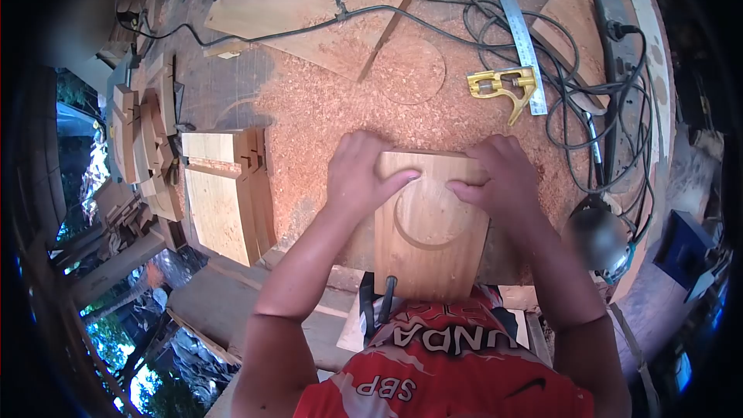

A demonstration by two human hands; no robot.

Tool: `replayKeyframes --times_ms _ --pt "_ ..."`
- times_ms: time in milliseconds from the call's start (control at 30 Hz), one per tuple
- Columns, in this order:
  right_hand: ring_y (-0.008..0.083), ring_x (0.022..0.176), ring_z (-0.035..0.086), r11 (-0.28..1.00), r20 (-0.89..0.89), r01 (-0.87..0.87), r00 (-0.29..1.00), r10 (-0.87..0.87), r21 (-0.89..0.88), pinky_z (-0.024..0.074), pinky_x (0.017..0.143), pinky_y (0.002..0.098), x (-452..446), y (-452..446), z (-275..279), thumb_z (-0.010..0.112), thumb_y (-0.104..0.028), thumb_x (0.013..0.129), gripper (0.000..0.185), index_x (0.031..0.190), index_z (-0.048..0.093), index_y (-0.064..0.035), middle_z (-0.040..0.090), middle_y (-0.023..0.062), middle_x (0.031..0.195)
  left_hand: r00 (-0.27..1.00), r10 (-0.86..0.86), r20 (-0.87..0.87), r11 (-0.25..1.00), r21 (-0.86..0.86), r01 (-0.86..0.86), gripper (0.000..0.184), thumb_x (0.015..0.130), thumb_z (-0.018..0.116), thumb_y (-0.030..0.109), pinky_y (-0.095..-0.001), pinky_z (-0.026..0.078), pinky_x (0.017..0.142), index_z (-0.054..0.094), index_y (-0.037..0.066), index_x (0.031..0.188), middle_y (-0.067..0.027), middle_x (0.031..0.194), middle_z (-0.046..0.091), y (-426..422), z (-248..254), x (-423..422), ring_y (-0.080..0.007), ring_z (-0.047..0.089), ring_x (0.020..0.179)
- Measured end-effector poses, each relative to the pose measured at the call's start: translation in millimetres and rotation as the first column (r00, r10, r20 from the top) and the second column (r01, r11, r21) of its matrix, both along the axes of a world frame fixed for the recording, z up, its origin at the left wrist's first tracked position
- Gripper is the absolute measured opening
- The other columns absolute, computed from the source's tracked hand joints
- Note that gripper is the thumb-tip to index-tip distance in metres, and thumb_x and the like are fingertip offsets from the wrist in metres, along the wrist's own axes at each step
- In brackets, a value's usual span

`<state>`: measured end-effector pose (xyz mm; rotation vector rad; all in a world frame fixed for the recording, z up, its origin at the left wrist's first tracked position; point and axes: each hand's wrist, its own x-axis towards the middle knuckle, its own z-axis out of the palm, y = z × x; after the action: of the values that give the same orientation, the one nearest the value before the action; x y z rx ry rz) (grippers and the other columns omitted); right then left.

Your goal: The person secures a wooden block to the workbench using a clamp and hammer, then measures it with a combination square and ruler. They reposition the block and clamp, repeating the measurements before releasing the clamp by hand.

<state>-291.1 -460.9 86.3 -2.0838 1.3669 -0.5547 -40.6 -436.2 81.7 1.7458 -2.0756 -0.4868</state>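
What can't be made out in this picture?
All in the head view:
Underside of the board: faces away.
Most fingertips of the left hand and right hand: hidden by board and hands.
Far end of the ruler: cut off by top edge; markings too small.
Round object, lower right: blurred.

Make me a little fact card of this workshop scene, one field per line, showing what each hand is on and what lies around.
Main piece: wooden board with a round recess
Left hand: on its far left corner, thumb on top
Right hand: on its far right corner, thumb on top
Around it: wood shavings
To the left: stacked wooden blocks
Beyond, right: yellow-headed metal square
Far right: power strip, plug inserted
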Motion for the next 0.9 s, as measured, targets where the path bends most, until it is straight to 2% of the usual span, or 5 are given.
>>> replayKeyframes --times_ms 433,633,700,833,900 --pt "0.0312 0.086 0.055 0.997 -0.077 0.074 0.994 -0.075 -0.021 0.0483 0.073 0.0422 -4 0 -2 0.090 -0.035 0.051 0.061 0.095 0.058 -0.0072 0.056 0.0095 0.092 0.974 0.181 -0.139 0.983 0.023 -0.180 0.062 0.055 0.092 0.041 -0.0423 0.049 0.080 0.060 0.008 0.095 -0.0140 0.101 0.060 12 -14 2 -0.0341 0.059 0.093" --pt "0.0319 0.084 0.062 0.986 -0.149 0.106 0.985 -0.086 0.129 0.0519 0.071 0.0426 -18 8 9 0.090 -0.043 0.055 0.069 0.104 0.057 -0.0079 0.059 0.0105 0.092 0.966 0.174 -0.191 0.985 0.039 -0.170 0.065 0.056 0.092 0.043 -0.0411 0.049 0.079 0.059 0.006 0.099 -0.0142 0.100 0.060 14 -16 2 -0.0322 0.059 0.092" --pt "0.0331 0.081 0.067 0.917 -0.125 0.156 0.985 -0.118 0.367 0.0542 0.069 0.0433 -20 13 12 0.089 -0.045 0.060 0.075 0.114 0.054 -0.0082 0.065 0.0118 0.089 0.958 0.202 -0.205 0.979 0.057 -0.195 0.064 0.057 0.092 0.042 -0.0413 0.048 0.080 0.059 0.006 0.099 -0.0143 0.101 0.060 15 -17 1 -0.0319 0.058 0.093" --pt "0.0337 0.080 0.069 0.789 -0.086 0.206 0.978 -0.192 0.579 0.0551 0.068 0.0439 -23 23 4 0.088 -0.045 0.065 0.080 0.124 0.049 -0.0087 0.069 0.0131 0.086 0.971 0.144 -0.189 0.989 0.013 -0.144 0.057 0.063 0.089 0.038 -0.0410 0.046 0.085 0.059 0.007 0.100 -0.0140 0.105 0.060 10 -9 -1 -0.0316 0.057 0.098" --pt "0.0339 0.082 0.070 0.747 0.013 0.207 0.961 -0.277 0.632 0.0552 0.071 0.0425 -23 23 2 0.087 -0.044 0.068 0.080 0.127 0.047 -0.0087 0.070 0.0139 0.087 0.997 -0.067 -0.022 0.996 -0.054 0.066 0.050 0.072 0.083 0.034 -0.0422 0.043 0.092 0.061 0.007 0.108 -0.0130 0.110 0.060 3 4 -4 -0.0317 0.055 0.104"
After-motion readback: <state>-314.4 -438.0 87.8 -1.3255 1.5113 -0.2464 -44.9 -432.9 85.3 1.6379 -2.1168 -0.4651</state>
